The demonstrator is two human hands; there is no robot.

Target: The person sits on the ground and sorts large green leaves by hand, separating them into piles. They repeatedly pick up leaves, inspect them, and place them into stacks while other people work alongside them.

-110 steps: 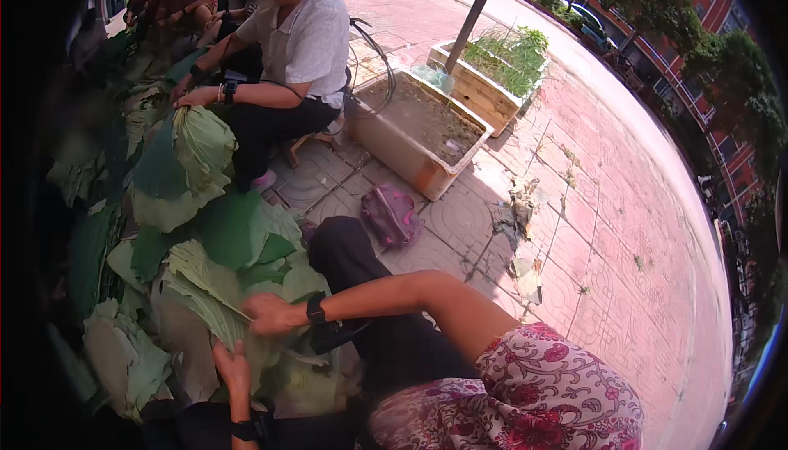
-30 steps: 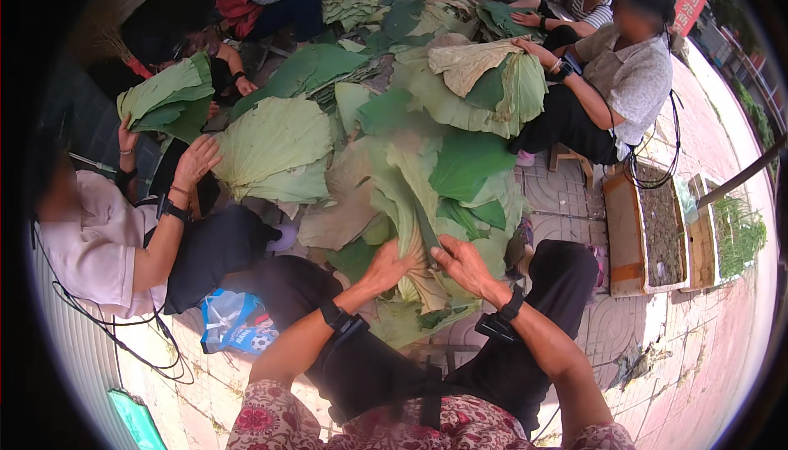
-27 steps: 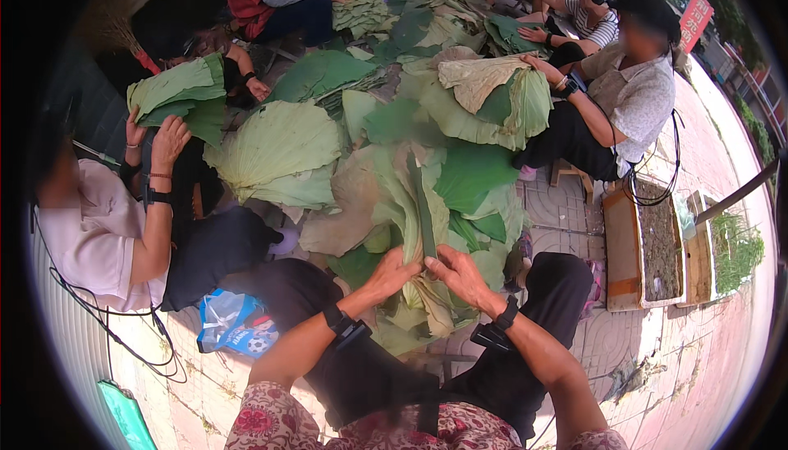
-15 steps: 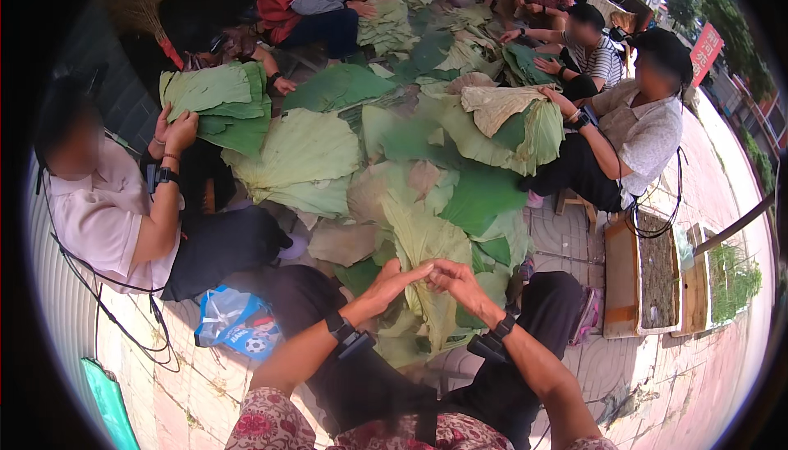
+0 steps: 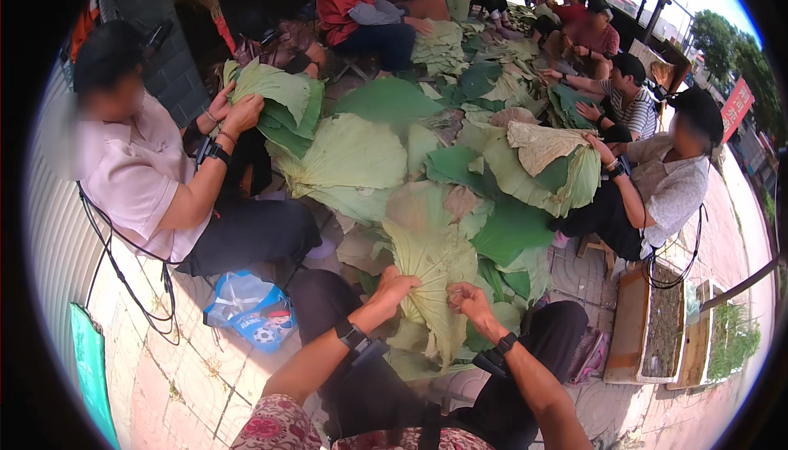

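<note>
A large pale green lotus leaf [image 5: 433,260] with radiating folds hangs upright between my knees. My left hand [image 5: 394,289] is closed on its left edge, thumb and fingers pinching the gathered part. Just over the leaf's right side, my right hand [image 5: 469,297] is closed with bent fingers; whether it pinches the leaf or something small is hidden. More lotus leaves lie beneath and beyond, among them a broad dark green leaf [image 5: 515,230] on the right and a wide pale leaf [image 5: 353,155] farther off.
Co-workers sit close by: a person [image 5: 152,155] at left holds stacked leaves [image 5: 283,101], and a person [image 5: 669,167] at right holds a dry brownish leaf [image 5: 548,145]. A blue and clear bag [image 5: 254,319] lies by my left knee. Planter boxes [image 5: 630,327] stand at right.
My hands, together before, have come apart; the right hand moved right and the left now grips the leaf's edge. The whole view has shifted, so the surroundings sit farther right and lower.
</note>
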